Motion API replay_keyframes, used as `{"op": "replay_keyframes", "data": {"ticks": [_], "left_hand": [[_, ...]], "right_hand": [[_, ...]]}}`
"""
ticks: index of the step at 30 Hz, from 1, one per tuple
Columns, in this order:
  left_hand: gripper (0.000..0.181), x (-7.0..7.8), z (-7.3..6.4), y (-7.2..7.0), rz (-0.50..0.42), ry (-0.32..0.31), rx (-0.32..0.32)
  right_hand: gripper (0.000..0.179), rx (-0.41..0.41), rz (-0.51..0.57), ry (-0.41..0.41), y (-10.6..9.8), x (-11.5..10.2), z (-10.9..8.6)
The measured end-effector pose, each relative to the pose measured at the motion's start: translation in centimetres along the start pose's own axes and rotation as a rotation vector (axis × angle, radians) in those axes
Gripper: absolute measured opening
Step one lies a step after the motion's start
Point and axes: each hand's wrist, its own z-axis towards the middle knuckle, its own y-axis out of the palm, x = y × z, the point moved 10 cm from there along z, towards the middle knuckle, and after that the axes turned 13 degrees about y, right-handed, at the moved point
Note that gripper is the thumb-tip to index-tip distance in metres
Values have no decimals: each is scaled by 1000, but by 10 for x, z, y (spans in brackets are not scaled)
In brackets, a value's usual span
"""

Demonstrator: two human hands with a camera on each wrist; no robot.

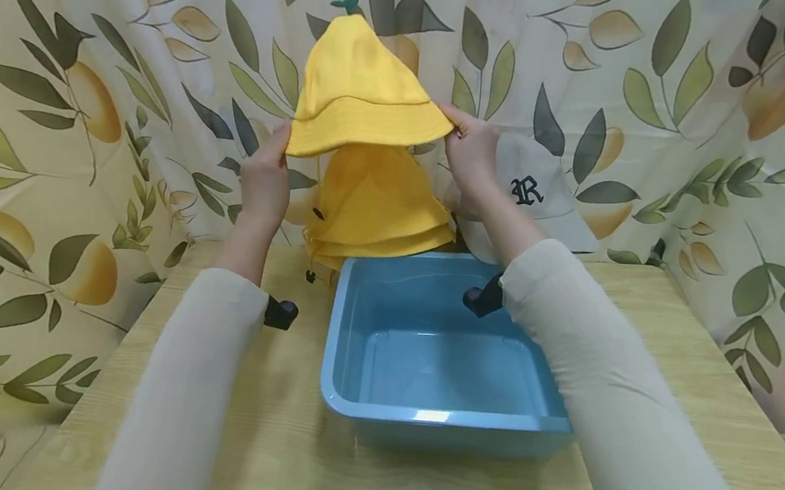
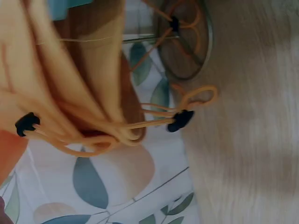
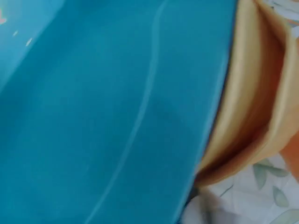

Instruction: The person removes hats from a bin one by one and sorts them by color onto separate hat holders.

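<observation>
A yellow bucket hat (image 1: 366, 86) with a green leaf-like tip is held up by its brim. My left hand (image 1: 265, 176) pinches the brim's left edge, and my right hand (image 1: 470, 153) pinches its right edge. Directly below hang more yellow hats (image 1: 383, 196), layered one over another behind the blue basin. Their orange cords (image 2: 149, 123) with black cord locks (image 2: 181, 120) dangle in the left wrist view. The right wrist view shows the layered hat brims (image 3: 254, 102) beside the basin wall (image 3: 103, 93); the right hand is out of that view.
The blue basin (image 1: 446, 418) stands on the wooden table (image 1: 273, 424), in front of the hats. A light grey cap (image 1: 549, 186) with a dark letter R is at the back right. A metal ring (image 2: 210, 42) shows near the cords. Leaf-patterned cloth (image 1: 704, 150) hangs behind.
</observation>
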Motion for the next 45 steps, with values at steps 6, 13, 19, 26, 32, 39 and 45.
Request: {"op": "replay_keyframes", "data": {"ticks": [6,13,19,26,32,39,45], "left_hand": [[33,1,-22,14,35,69,-60],[46,-20,-44,53,30,-140,-426],[52,-24,-61,74,38,-177,-567],[46,-23,-78,80,-50,-163,-570],[51,-34,-96,86,-48,-200,-574],[53,-41,-104,88,-39,-201,-620],[47,-31,-96,86,11,-76,-633]], "right_hand": [[33,-134,-286,-19,21,22,-16],[38,-284,-602,-66,39,36,-25],[20,-335,-700,-88,44,50,-28],[20,-429,-864,-112,59,61,-36],[26,-503,-890,-95,69,67,-46],[28,-529,-942,-93,71,69,-49],[24,-496,-970,-86,65,61,-56]]}}
